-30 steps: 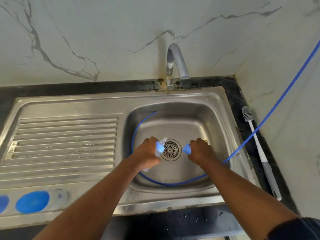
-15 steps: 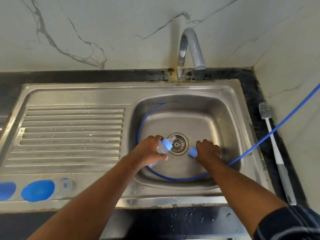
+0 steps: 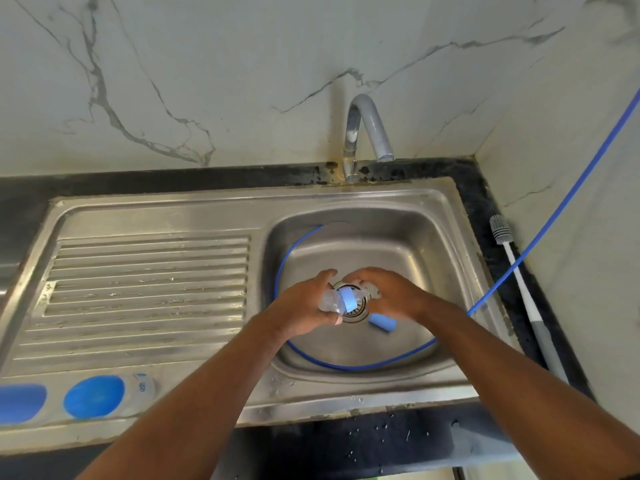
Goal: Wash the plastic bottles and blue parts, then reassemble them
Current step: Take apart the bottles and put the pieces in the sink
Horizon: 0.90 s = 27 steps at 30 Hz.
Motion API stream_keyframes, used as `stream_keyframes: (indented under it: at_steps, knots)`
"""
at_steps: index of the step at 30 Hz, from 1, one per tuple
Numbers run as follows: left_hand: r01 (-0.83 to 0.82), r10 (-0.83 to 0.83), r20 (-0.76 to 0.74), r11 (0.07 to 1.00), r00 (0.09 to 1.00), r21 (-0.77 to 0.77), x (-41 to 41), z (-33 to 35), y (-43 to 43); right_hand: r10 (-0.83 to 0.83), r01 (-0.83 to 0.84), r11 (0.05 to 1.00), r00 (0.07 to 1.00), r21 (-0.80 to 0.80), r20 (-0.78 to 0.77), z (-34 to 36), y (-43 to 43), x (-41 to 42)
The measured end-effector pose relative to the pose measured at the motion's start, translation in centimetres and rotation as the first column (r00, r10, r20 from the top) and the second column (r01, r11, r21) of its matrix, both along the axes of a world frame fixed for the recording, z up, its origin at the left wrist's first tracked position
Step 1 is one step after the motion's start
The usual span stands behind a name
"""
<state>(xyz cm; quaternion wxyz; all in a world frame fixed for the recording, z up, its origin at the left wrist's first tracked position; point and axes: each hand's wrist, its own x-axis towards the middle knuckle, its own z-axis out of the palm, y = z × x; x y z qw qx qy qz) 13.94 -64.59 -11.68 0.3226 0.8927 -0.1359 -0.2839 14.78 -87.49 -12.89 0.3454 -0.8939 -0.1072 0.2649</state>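
The left hand [image 3: 304, 306] covers most of the clear bottle [image 3: 329, 302]. Only its motion-smeared end with the blue ring [image 3: 348, 299] shows. The right hand [image 3: 391, 296] hides whatever lies under its fingers, and its grip cannot be told. A blurred blue part [image 3: 382, 322] sits just below it, touching or apart unclear. Both hands mask much of the drain [image 3: 353, 317]. A blue shape [image 3: 19, 403] is cut off by the left edge, and the label [image 3: 142, 386] nearby is unreadable.

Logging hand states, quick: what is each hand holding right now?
Left hand: holding the plastic bottle.
Right hand: curled against the bottle's end; grip cannot be told.
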Motion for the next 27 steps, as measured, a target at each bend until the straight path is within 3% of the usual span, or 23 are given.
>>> stream_keyframes:
  at_steps: [3, 7, 10, 14, 18, 21, 23, 26, 27]
  knots:
    - [0.096, -0.096, -0.017, 0.995, 0.995, -0.002, -0.3, 0.7, 0.3, 0.131, -0.143, 0.986, 0.983, -0.087, -0.132, 2.3, 1.3, -0.7]
    - [0.181, -0.18, 0.032, 0.983, 0.983, -0.041, -1.3, 1.7, 0.1, 0.25, -0.275, 0.915, 0.961, -0.294, -0.12, 3.7, 2.2, -1.1]
    - [0.243, -0.248, 0.128, 0.969, 0.96, 0.047, -1.9, 2.1, -0.9, 0.214, -0.239, 0.911, 0.971, -0.335, -0.108, 4.2, 2.9, -2.1]
    - [0.195, -0.329, 0.334, 0.905, 0.883, 0.377, -2.9, 1.7, -1.5, 0.052, -0.088, 0.952, 0.99, -0.292, -0.129, 4.6, 3.1, -3.1]
    - [0.15, -0.342, 0.51, 0.913, 0.79, 0.379, -3.4, 1.4, -1.9, -0.008, -0.046, 0.956, 0.983, -0.289, -0.183, 5.0, 2.8, -3.7]
    - [0.282, -0.448, 0.361, 0.859, 0.818, 0.428, -2.6, 1.8, -2.3, 0.022, -0.081, 0.941, 0.983, -0.328, -0.18, 4.6, 2.7, -4.4]
    - [0.368, -0.478, 0.182, 0.825, 0.859, 0.429, -1.8, 2.4, -2.4, 0.057, -0.092, 0.91, 0.994, -0.405, -0.098, 4.6, 2.7, -4.9]
    - [0.356, -0.318, -0.207, 0.916, 0.925, 0.183, -0.6, 2.7, -1.8, 0.207, -0.076, 0.822, 0.963, -0.565, 0.172, 4.4, 3.0, -5.2]
    - [0.305, -0.273, -0.266, 0.948, 0.925, 0.089, -0.3, 2.4, -1.5, 0.219, -0.054, 0.823, 0.948, -0.566, 0.229, 4.4, 3.1, -5.1]
